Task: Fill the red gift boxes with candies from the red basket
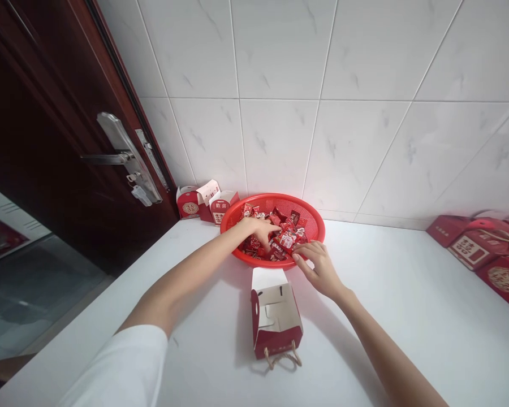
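Head view shows a heap of red-wrapped candies (287, 239) lying inside a round, red plastic colander (271, 196), which rests on a white surface (212, 345) near the wall. The left hand (263, 230) reaches in from the left side and is down among the candies; its grip is loose, with the visible digits spread apart. The right hand (321, 270) is at the colander's near right edge, fingers bent over the rim toward the candies; thumb and fingers stand apart, but the fingertips are too unclear to tell whether that grip holds a packet. Just in front of the colander, between the forearms, sits an open dark red gift box (277, 341), its pale inside facing up, a white flap toward the colander and a twisted rope handle (297, 357) at the near end. Behind and left of the colander, more red and white gift cartons (223, 208) stand by the tiled wall (280, 56). Patterned red boxes (507, 280) with a cord are grouped at far right. A dark reddish-brown door (46, 113) with a silver lever handle (106, 158) and keys (141, 195) occupies the left.
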`<state>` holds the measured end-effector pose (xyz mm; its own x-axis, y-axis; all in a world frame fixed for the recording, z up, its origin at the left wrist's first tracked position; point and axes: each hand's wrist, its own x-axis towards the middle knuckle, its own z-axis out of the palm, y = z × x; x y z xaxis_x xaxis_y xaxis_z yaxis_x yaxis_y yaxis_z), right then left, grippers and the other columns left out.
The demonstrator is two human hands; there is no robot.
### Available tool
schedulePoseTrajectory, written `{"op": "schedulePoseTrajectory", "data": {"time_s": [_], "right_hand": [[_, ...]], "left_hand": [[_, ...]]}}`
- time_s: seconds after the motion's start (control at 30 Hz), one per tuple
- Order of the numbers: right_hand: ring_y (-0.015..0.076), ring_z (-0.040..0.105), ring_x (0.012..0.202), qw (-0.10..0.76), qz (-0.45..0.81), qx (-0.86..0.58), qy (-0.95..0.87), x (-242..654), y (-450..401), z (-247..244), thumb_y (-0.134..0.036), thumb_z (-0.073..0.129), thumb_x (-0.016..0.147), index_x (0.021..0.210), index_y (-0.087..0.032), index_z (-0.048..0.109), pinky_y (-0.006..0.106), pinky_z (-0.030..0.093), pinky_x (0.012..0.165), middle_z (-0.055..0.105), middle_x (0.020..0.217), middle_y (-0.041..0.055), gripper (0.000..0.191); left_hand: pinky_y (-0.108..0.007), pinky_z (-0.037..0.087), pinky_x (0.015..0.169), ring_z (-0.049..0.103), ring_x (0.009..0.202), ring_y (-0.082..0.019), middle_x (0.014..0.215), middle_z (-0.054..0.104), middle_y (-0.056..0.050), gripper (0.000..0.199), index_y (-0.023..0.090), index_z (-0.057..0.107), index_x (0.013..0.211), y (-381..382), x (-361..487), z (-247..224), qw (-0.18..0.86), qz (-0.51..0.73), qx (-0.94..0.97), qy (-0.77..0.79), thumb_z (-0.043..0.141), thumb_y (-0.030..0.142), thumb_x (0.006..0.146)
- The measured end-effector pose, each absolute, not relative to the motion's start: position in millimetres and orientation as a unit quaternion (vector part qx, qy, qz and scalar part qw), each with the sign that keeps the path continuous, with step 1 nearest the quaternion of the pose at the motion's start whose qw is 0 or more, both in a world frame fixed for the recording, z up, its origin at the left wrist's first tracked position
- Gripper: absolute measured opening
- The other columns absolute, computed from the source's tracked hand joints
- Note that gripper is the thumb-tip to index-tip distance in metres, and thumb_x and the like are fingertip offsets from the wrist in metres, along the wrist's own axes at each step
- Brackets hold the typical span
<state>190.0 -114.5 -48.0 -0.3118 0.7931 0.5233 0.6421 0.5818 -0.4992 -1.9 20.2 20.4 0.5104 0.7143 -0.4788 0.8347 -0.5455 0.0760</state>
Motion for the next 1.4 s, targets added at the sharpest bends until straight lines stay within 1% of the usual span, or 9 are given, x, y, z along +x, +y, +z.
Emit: {"op": "schedulePoseTrajectory", "data": {"time_s": [0.1, 0.2, 0.33, 0.53, 0.8, 0.93, 1.07, 1.2, 1.4], "right_hand": [[0.0227, 0.059, 0.086, 0.368, 0.095, -0.454, -0.806, 190.8, -115.4, -45.4, -0.036, 0.042, 0.102, 0.088, -0.021, 0.064, 0.043, 0.042, 0.091, 0.072, 0.094, 0.0076, 0.030], [0.0225, 0.060, 0.086, 0.364, 0.097, -0.452, -0.809, 191.1, -115.1, -44.3, -0.036, 0.042, 0.102, 0.087, -0.022, 0.064, 0.043, 0.041, 0.091, 0.072, 0.093, 0.0072, 0.030], [0.0223, 0.061, 0.087, 0.362, 0.109, -0.446, -0.812, 190.8, -114.5, -44.2, -0.035, 0.041, 0.103, 0.086, -0.022, 0.063, 0.043, 0.041, 0.092, 0.072, 0.093, 0.0070, 0.031], [0.0221, 0.059, 0.085, 0.361, 0.114, -0.446, -0.811, 190.8, -114.7, -43.3, -0.037, 0.040, 0.103, 0.085, -0.022, 0.062, 0.043, 0.040, 0.093, 0.071, 0.090, 0.0065, 0.033], [0.0220, 0.059, 0.085, 0.364, 0.112, -0.445, -0.810, 190.9, -114.6, -43.1, -0.037, 0.041, 0.103, 0.084, -0.022, 0.062, 0.042, 0.040, 0.092, 0.069, 0.087, 0.0060, 0.032], [0.0217, 0.059, 0.084, 0.367, 0.107, -0.441, -0.812, 190.9, -114.2, -44.7, -0.035, 0.041, 0.103, 0.084, -0.021, 0.062, 0.041, 0.040, 0.091, 0.068, 0.085, 0.0058, 0.032], [0.0217, 0.057, 0.083, 0.377, 0.093, -0.438, -0.811, 191.7, -112.6, -49.3, -0.036, 0.041, 0.104, 0.084, -0.021, 0.061, 0.041, 0.040, 0.091, 0.068, 0.084, 0.0057, 0.032], [0.0220, 0.056, 0.082, 0.384, 0.084, -0.434, -0.811, 192.4, -111.2, -52.1, -0.038, 0.041, 0.104, 0.084, -0.022, 0.062, 0.040, 0.041, 0.088, 0.067, 0.083, 0.0056, 0.033], [0.0214, 0.055, 0.081, 0.383, 0.075, -0.433, -0.812, 192.3, -111.0, -52.1, -0.035, 0.042, 0.104, 0.083, -0.022, 0.061, 0.039, 0.041, 0.087, 0.066, 0.082, 0.0049, 0.031]], "left_hand": [[-0.055, 0.038, 0.110, 0.034, 0.143, -0.046, 0.165, 0.020, -0.018, 0.116, 0.033, 0.034, 0.154, 23.5, 10.3, 12.2, 0.116, -0.192, 0.855, 0.468, 0.089, 0.035, 0.052], [-0.051, 0.044, 0.104, 0.052, 0.129, -0.044, 0.158, 0.035, -0.019, 0.100, 0.031, 0.045, 0.148, 30.0, 11.7, 7.1, 0.091, -0.149, 0.870, 0.461, 0.085, 0.034, 0.057], [-0.043, 0.047, 0.097, 0.063, 0.112, -0.036, 0.125, 0.066, -0.013, 0.051, 0.023, 0.070, 0.117, 41.5, 2.1, 1.9, 0.126, -0.067, 0.876, 0.460, 0.074, 0.032, 0.067], [-0.026, 0.048, 0.071, 0.066, 0.080, -0.020, 0.087, 0.076, -0.002, 0.017, 0.020, 0.077, 0.078, 47.2, -7.7, 2.5, 0.233, -0.072, 0.863, 0.441, 0.069, 0.032, 0.069], [-0.029, 0.047, 0.072, 0.067, 0.081, -0.022, 0.090, 0.075, -0.009, 0.027, 0.017, 0.077, 0.089, 48.2, -17.3, 15.8, 0.184, -0.004, 0.829, 0.528, 0.053, 0.029, 0.084], [-0.035, 0.049, 0.078, 0.067, 0.093, -0.031, 0.099, 0.075, -0.014, 0.027, 0.017, 0.076, 0.095, 53.0, -16.5, 19.1, 0.131, -0.042, 0.810, 0.570, 0.063, 0.033, 0.077], [-0.037, 0.051, 0.090, 0.065, 0.108, -0.033, 0.113, 0.075, -0.009, 0.050, 0.026, 0.075, 0.104, 57.8, 5.0, 18.1, 0.119, -0.124, 0.807, 0.565, 0.081, 0.046, 0.058], [-0.041, 0.052, 0.096, 0.066, 0.109, -0.037, 0.112, 0.075, -0.012, 0.057, 0.022, 0.076, 0.105, 60.3, 32.2, 9.4, 0.104, -0.192, 0.783, 0.583, 0.087, 0.039, 0.052], [-0.051, 0.043, 0.108, 0.051, 0.131, -0.046, 0.147, 0.052, -0.020, 0.090, 0.022, 0.067, 0.128, 60.9, 39.0, -1.9, 0.070, -0.177, 0.783, 0.592, 0.093, 0.036, 0.043]]}}
